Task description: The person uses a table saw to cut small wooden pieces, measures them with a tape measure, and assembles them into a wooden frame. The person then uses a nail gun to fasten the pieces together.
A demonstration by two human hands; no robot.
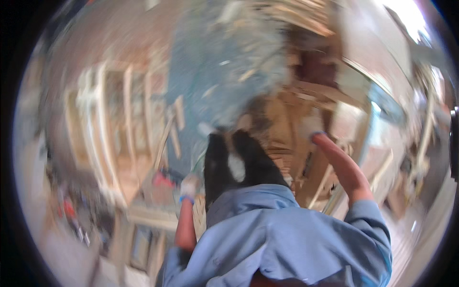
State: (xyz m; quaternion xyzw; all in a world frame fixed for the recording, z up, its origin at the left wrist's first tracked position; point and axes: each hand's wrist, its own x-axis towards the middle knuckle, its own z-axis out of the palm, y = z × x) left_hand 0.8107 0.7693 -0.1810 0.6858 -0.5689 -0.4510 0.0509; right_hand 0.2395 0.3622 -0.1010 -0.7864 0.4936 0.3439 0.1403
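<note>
The whole picture is smeared by motion. My left hand [191,185], in a pale glove with a blue cuff, hangs beside my left leg, near the end of a wooden bench [153,215]. A red item [164,180] lies on the bench close to that hand. My right hand [311,124], in a similar pale glove, is stretched forward to the right over a wooden structure with stacked wood pieces [284,126]. Whether it touches the wood cannot be made out. The fingers of both hands are too blurred to read, and nothing held shows clearly.
A wooden frame with upright slats [103,129] stands to the left. The blue-grey floor [191,62] ahead is littered with wood scraps. More boards [306,14] lie at the far right. A pale panel with a long edge [368,71] stands on the right.
</note>
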